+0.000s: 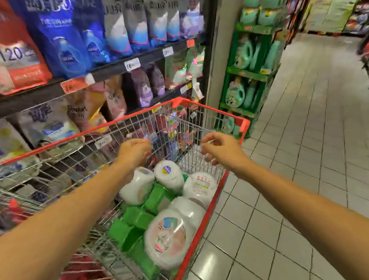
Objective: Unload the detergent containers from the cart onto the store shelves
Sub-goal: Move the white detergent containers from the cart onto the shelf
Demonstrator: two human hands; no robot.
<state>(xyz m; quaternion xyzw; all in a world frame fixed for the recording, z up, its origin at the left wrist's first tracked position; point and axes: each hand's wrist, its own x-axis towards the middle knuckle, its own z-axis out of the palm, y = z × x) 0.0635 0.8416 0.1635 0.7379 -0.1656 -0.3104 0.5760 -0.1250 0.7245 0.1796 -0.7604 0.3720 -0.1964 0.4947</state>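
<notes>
Above, left hand [133, 151] and right hand [220, 150] hover half-curled, empty; round white tubs [167, 238] lie in wire cart [221, 112].

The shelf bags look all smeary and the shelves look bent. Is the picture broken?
Not broken. In the head view, motion blur smears the shelf bags and the white containers in the cart; the wide lens bows the shelf edge; lights leave glare on the floor tiles.

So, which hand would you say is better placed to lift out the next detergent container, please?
Probably left: the left hand hovers above a white container, beside the shelves; the right hand is nearer the aisle.
</notes>
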